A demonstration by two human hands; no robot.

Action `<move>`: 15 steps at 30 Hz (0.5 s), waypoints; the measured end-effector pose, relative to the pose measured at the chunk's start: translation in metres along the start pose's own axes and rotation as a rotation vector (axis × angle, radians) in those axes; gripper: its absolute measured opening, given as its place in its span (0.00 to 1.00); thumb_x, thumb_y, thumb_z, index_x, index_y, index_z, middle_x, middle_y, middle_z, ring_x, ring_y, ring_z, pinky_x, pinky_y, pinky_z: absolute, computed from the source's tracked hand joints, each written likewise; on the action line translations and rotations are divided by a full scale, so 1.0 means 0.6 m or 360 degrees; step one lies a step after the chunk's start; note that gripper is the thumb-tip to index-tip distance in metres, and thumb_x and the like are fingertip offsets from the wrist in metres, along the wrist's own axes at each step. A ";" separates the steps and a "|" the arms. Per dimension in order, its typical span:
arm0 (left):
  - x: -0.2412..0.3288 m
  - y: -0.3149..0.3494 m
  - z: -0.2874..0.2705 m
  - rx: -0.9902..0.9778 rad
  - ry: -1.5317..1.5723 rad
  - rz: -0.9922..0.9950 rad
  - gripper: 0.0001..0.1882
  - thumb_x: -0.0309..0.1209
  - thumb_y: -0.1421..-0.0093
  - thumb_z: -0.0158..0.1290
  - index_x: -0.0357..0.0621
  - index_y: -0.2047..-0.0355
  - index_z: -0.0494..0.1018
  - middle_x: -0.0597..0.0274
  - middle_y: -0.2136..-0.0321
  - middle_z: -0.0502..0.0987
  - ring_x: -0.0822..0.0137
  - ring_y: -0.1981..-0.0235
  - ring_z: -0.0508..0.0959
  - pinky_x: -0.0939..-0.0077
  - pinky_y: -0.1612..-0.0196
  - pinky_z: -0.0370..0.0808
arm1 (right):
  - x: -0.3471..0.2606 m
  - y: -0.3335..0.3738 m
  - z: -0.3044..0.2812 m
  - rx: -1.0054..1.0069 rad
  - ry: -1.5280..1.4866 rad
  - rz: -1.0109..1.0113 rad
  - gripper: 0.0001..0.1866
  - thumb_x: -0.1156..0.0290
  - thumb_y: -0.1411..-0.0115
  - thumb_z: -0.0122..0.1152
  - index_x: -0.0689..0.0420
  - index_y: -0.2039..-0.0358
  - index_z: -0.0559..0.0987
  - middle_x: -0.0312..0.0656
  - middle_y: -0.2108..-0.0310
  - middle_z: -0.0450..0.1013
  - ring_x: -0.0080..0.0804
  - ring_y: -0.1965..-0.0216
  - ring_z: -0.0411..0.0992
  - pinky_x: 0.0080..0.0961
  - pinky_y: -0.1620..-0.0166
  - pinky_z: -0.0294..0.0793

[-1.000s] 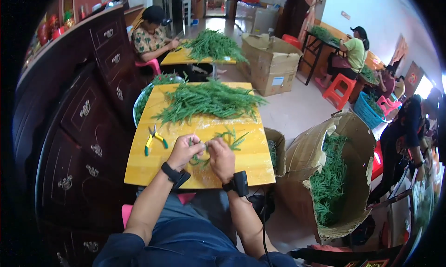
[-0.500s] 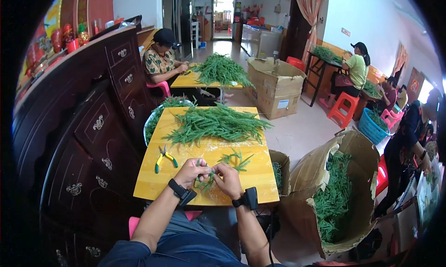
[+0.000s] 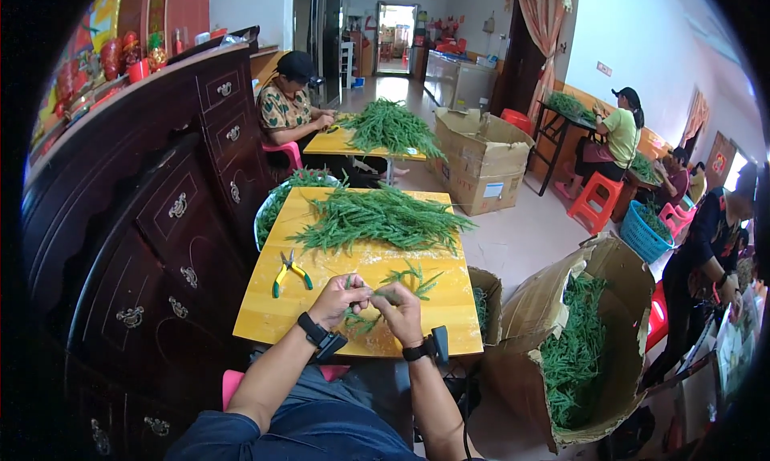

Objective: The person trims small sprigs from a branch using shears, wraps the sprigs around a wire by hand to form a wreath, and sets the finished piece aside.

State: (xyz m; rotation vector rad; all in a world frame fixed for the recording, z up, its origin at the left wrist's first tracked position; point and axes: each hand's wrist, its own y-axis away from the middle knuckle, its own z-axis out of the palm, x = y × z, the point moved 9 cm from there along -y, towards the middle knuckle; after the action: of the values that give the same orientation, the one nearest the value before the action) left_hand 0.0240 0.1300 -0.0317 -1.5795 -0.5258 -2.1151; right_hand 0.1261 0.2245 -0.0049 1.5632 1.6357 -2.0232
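Over the near part of a yellow table, my left hand and my right hand meet with fingers closed in a pinch. Between them they hold a green artificial plant sprig, its leaves hanging below my fingers. The fingertips partly hide its stem. Just beyond my right hand lie a few loose green sprigs. Yellow-and-green pliers rest on the table to the left of my left hand, jaws pointing away. A large pile of green sprigs covers the far half of the table.
A torn cardboard box of greenery stands right of the table, a smaller box beside the table edge. A filled white basket is at the left, by a dark cabinet. Another person works at a table ahead.
My right hand has shifted slightly and its fingers have moved at the sprig, still close to my left. The whole view has tilted a little.
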 end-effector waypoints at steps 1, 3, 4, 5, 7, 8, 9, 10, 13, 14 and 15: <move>0.005 0.001 0.005 0.0004 -0.0018 0.0086 0.05 0.25 0.43 0.57 0.42 0.74 0.72 0.66 0.81 0.75 0.77 0.82 0.73 0.85 0.80 0.69 | 0.030 0.002 0.003 -0.0006 -0.0391 0.0282 0.04 0.77 0.45 0.62 0.59 0.71 0.74 0.36 0.76 0.71 0.24 0.75 0.71 0.21 0.69 0.70; 0.017 0.006 0.014 0.0023 -0.0056 0.0263 0.04 0.25 0.42 0.56 0.41 0.73 0.72 0.66 0.80 0.75 0.77 0.82 0.73 0.85 0.79 0.70 | 0.074 0.016 0.032 -0.0026 -0.1180 0.0846 0.06 0.73 0.42 0.61 0.56 0.73 0.72 0.33 0.78 0.70 0.22 0.75 0.69 0.22 0.70 0.69; 0.019 0.007 0.027 0.0016 -0.0055 0.0263 0.04 0.25 0.42 0.56 0.41 0.73 0.72 0.66 0.80 0.75 0.77 0.82 0.73 0.85 0.79 0.70 | 0.080 0.017 0.029 -0.0021 -0.1176 0.0843 0.06 0.73 0.42 0.61 0.56 0.73 0.72 0.33 0.78 0.70 0.22 0.75 0.69 0.22 0.70 0.69; 0.022 0.009 0.042 0.0021 -0.0089 0.0267 0.05 0.25 0.42 0.56 0.41 0.73 0.72 0.65 0.79 0.76 0.77 0.82 0.73 0.85 0.79 0.70 | 0.099 0.028 0.040 -0.0033 -0.1437 0.1014 0.07 0.72 0.41 0.60 0.55 0.73 0.72 0.32 0.78 0.69 0.21 0.75 0.69 0.21 0.71 0.68; 0.028 0.016 0.059 0.0039 -0.0161 0.0274 0.05 0.25 0.41 0.55 0.41 0.73 0.71 0.64 0.78 0.77 0.77 0.82 0.73 0.84 0.78 0.70 | 0.116 0.049 0.067 -0.0065 -0.1967 0.1355 0.08 0.70 0.39 0.58 0.53 0.74 0.70 0.31 0.79 0.67 0.20 0.76 0.68 0.21 0.73 0.66; 0.026 0.015 0.057 0.0040 -0.0162 0.0273 0.05 0.25 0.41 0.55 0.41 0.73 0.71 0.64 0.78 0.77 0.77 0.82 0.73 0.84 0.78 0.70 | 0.117 0.050 0.069 -0.0065 -0.1969 0.1356 0.08 0.70 0.39 0.58 0.53 0.74 0.70 0.31 0.79 0.67 0.20 0.76 0.68 0.21 0.73 0.66; 0.021 0.012 0.048 0.0094 -0.0160 0.0263 0.05 0.25 0.41 0.55 0.41 0.73 0.71 0.64 0.78 0.77 0.77 0.81 0.73 0.84 0.78 0.70 | 0.119 0.049 0.066 -0.0026 -0.1926 0.1321 0.07 0.71 0.39 0.58 0.54 0.73 0.71 0.33 0.78 0.69 0.20 0.76 0.68 0.21 0.72 0.67; 0.015 0.008 0.037 0.0148 -0.0158 0.0253 0.05 0.24 0.41 0.55 0.42 0.73 0.71 0.64 0.78 0.77 0.77 0.81 0.74 0.85 0.78 0.71 | 0.122 0.048 0.064 0.0012 -0.1882 0.1287 0.06 0.72 0.39 0.57 0.56 0.73 0.71 0.34 0.76 0.70 0.21 0.75 0.69 0.22 0.72 0.68; -0.005 -0.002 0.011 0.0225 -0.0030 0.0240 0.05 0.24 0.42 0.55 0.42 0.74 0.71 0.65 0.78 0.76 0.77 0.80 0.74 0.85 0.77 0.71 | 0.114 0.034 0.052 0.0205 -0.1466 0.1056 0.03 0.75 0.40 0.57 0.58 0.70 0.73 0.37 0.74 0.71 0.24 0.75 0.71 0.24 0.72 0.71; -0.010 -0.004 0.000 0.0248 0.0095 0.0236 0.05 0.24 0.42 0.55 0.43 0.74 0.71 0.65 0.79 0.76 0.76 0.80 0.74 0.85 0.77 0.70 | 0.099 0.025 0.036 0.0350 -0.1095 0.0856 0.01 0.76 0.41 0.57 0.59 0.69 0.74 0.38 0.73 0.72 0.27 0.74 0.72 0.26 0.71 0.72; -0.014 -0.004 -0.009 0.0271 0.0220 0.0233 0.05 0.24 0.42 0.55 0.43 0.74 0.71 0.65 0.79 0.75 0.76 0.79 0.74 0.85 0.77 0.70 | 0.076 0.017 0.017 0.0485 -0.0723 0.0650 0.02 0.78 0.42 0.57 0.59 0.67 0.74 0.39 0.73 0.72 0.29 0.74 0.73 0.28 0.71 0.74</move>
State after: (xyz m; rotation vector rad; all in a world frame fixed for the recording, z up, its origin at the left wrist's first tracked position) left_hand 0.0203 0.1301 -0.0413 -1.3265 -0.5123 -1.9960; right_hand 0.1050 0.2341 -0.0466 1.2460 0.8070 -2.2372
